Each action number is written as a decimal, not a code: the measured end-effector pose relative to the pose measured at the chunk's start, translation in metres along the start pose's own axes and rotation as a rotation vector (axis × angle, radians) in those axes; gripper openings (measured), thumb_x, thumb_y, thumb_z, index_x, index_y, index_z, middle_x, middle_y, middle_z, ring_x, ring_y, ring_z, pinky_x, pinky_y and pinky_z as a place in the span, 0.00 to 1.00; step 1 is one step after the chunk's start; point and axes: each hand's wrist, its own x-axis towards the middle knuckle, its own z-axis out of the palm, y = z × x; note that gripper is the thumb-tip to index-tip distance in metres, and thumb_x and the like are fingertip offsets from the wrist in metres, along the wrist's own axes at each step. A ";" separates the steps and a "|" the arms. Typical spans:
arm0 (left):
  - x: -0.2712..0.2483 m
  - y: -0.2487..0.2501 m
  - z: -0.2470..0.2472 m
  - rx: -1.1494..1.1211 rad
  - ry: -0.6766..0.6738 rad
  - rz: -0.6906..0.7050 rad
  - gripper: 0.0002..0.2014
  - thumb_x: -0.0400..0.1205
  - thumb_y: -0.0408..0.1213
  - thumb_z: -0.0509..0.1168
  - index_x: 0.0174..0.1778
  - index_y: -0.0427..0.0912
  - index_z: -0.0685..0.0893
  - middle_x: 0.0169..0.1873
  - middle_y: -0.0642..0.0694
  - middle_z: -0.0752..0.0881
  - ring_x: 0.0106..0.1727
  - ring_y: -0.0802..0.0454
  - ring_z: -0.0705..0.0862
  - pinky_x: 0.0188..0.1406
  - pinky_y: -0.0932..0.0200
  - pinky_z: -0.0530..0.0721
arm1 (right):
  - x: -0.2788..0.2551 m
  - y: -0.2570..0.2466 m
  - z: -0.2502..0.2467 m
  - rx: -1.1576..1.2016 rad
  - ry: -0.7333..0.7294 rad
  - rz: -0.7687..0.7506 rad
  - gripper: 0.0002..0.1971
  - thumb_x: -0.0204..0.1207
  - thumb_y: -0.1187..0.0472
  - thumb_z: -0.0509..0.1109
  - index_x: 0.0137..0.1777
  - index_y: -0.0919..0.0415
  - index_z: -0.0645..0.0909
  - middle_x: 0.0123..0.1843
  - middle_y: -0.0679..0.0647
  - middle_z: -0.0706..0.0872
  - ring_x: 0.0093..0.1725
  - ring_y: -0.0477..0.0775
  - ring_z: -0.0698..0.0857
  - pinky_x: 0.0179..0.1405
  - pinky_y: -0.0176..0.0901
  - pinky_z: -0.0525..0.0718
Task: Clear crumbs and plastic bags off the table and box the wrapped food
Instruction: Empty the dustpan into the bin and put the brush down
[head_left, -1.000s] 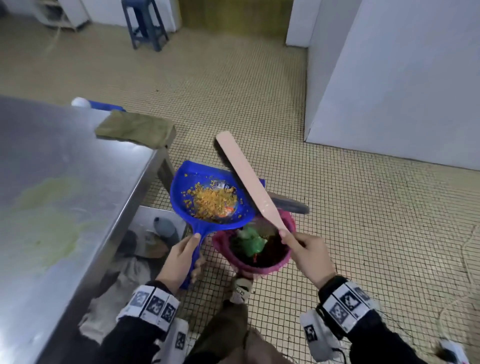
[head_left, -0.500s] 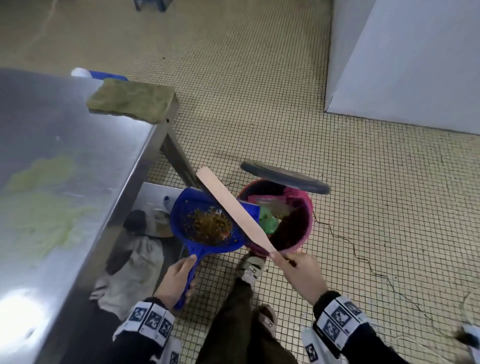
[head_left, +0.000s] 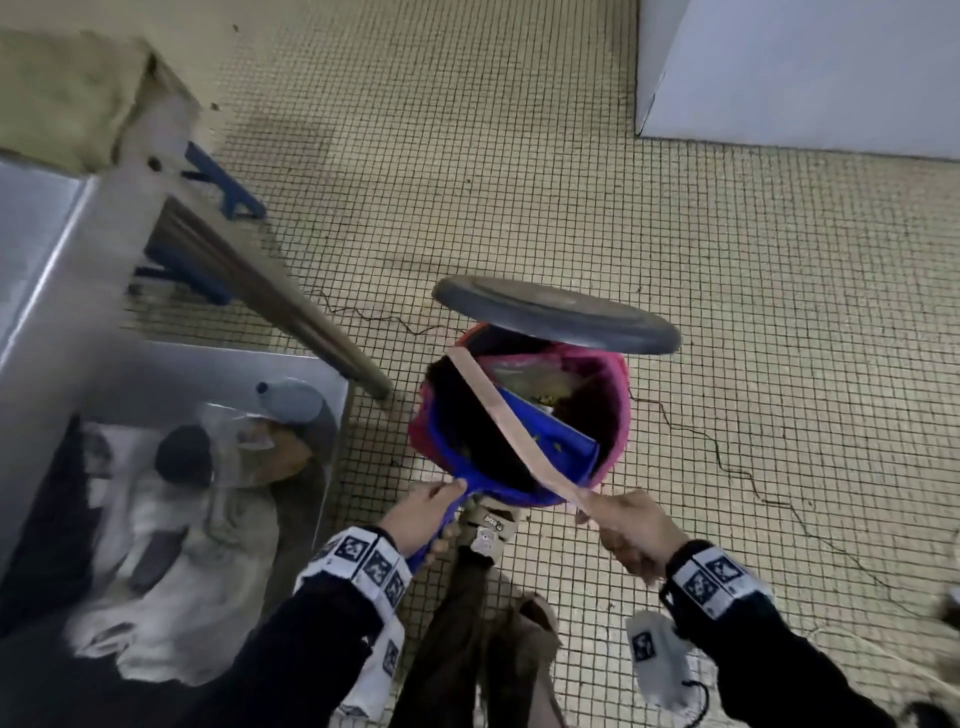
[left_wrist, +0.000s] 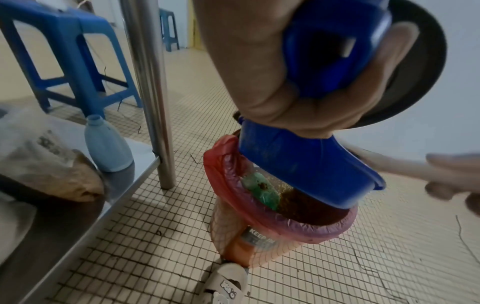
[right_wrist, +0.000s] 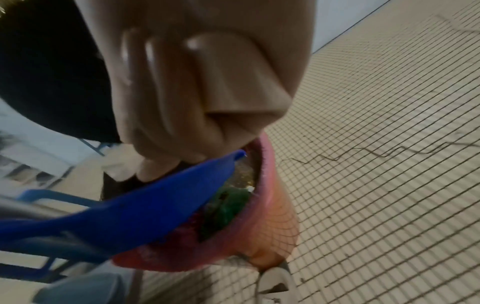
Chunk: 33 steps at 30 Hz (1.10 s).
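Crumbs (left_wrist: 293, 197) under tipped dustpan (left_wrist: 306, 166), only from left wrist

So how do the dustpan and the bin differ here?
The dustpan is blue and tipped steeply, its front edge down inside the bin; the bin stands upright on the floor, lined with a pink bag. The left hand grips the dustpan's handle; no hand touches the bin. Both hold crumbs.

Left hand (head_left: 423, 514) tips blue dustpan (head_left: 540, 441) into bin (head_left: 613, 395) (lid (head_left: 556, 314) raised)
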 end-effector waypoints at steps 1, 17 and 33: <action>0.006 0.000 0.003 -0.012 -0.018 -0.016 0.17 0.86 0.47 0.54 0.37 0.43 0.77 0.13 0.52 0.71 0.11 0.57 0.65 0.11 0.71 0.62 | 0.009 0.005 -0.003 0.001 0.025 0.029 0.24 0.74 0.43 0.69 0.46 0.69 0.86 0.17 0.49 0.70 0.12 0.45 0.63 0.11 0.28 0.61; 0.045 0.004 0.001 0.052 -0.065 -0.139 0.19 0.86 0.49 0.52 0.39 0.41 0.79 0.15 0.51 0.71 0.10 0.59 0.66 0.10 0.71 0.63 | 0.045 0.019 -0.027 -0.202 0.121 0.121 0.22 0.75 0.43 0.67 0.42 0.64 0.85 0.20 0.50 0.71 0.14 0.45 0.62 0.14 0.33 0.62; 0.050 0.019 -0.018 0.157 -0.084 -0.164 0.17 0.87 0.49 0.51 0.45 0.39 0.77 0.21 0.47 0.69 0.10 0.60 0.65 0.11 0.71 0.63 | 0.021 -0.005 -0.070 -0.388 0.112 0.118 0.19 0.76 0.46 0.67 0.43 0.64 0.87 0.16 0.49 0.71 0.12 0.44 0.62 0.12 0.32 0.62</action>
